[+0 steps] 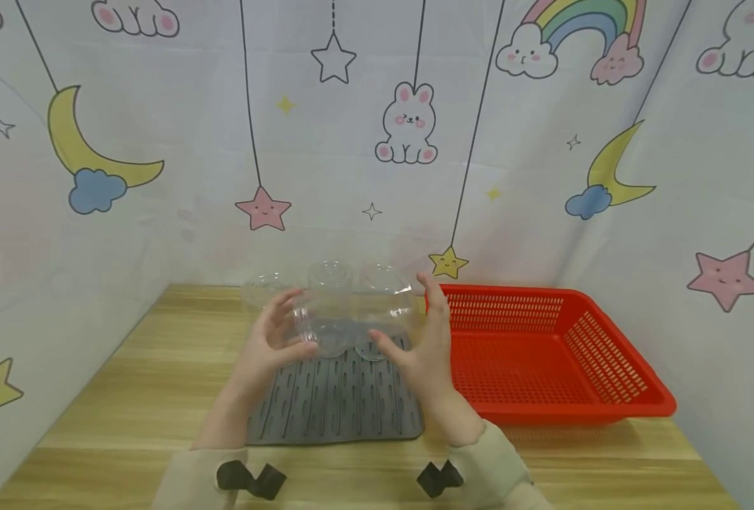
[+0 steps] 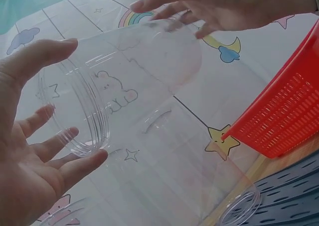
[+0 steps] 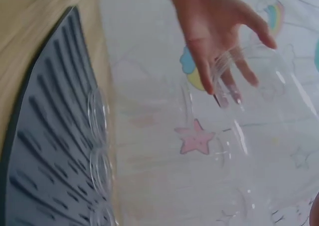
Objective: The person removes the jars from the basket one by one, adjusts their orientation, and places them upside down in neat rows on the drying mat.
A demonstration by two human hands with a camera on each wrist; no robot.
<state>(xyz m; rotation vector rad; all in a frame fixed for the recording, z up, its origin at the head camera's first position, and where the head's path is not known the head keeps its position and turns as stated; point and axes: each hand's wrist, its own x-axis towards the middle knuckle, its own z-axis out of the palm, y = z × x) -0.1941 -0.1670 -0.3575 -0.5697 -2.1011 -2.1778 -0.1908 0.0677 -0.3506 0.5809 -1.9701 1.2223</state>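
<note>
A clear plastic jar [image 2: 144, 71] lies sideways in the air between my two hands, its threaded mouth [image 1: 303, 320] toward the left. My left hand [image 1: 275, 336] holds it round the threaded rim, with thumb and fingers on opposite sides. At the other end, the fingers of my right hand [image 1: 431, 347] and its thumb span the jar's closed base. Behind it, several more clear jars stand at the back of a grey ridged drying mat [image 1: 339, 411], their round rims [image 3: 99, 171] down on it. One of these is a clear jar [image 1: 268, 283] at the left.
A red slotted plastic basket [image 1: 606, 409] stands right of the mat on the wood-grain table [image 1: 128, 382]. Close behind the table hangs a white curtain [image 1: 339, 170] printed with stars, moons and rabbits, which also runs along both sides.
</note>
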